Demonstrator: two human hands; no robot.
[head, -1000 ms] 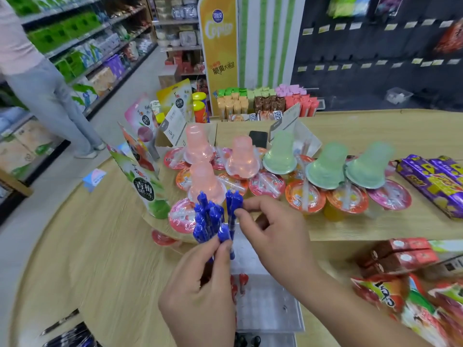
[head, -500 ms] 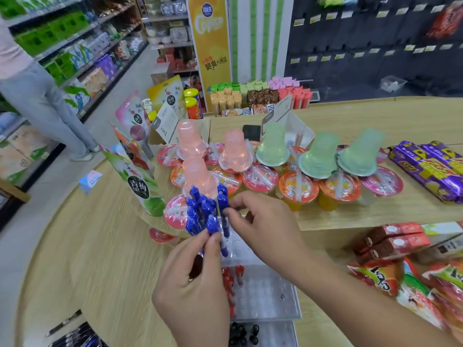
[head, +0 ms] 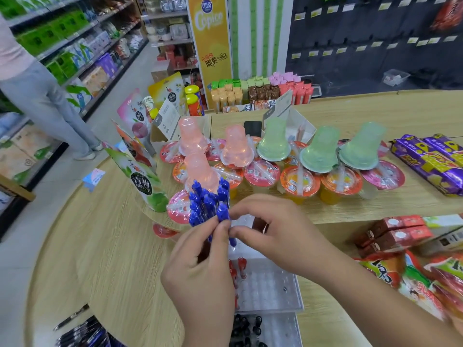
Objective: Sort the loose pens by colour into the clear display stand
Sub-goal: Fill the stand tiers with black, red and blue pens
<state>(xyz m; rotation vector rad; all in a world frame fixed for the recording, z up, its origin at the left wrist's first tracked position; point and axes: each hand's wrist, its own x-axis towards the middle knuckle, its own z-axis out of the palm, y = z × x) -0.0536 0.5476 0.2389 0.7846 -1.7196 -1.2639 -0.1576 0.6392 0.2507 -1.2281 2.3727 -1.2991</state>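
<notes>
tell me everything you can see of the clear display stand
The clear display stand looks like transparent plastic, stepped in tiers with rows of round holes. It sits on the wooden counter, its far tier largely hidden behind the left hand and right hand. Red pens stand in the middle tier's left holes, black pens in the nearest tier; the other holes in view look empty.

The left hand [head: 200, 279] covers the lower barrels of a bundle of blue plastic pens [head: 208, 204]. Together with the right hand [head: 278, 229], it screens the far end of the clear perforated plastic display stand [head: 273, 289], whose near tier runs off the bottom edge. Red-capped pens [head: 241, 267] show only partly beside the left hand. A bystander in grey trousers [head: 37, 96] is cut off at the top-left edge.
</notes>
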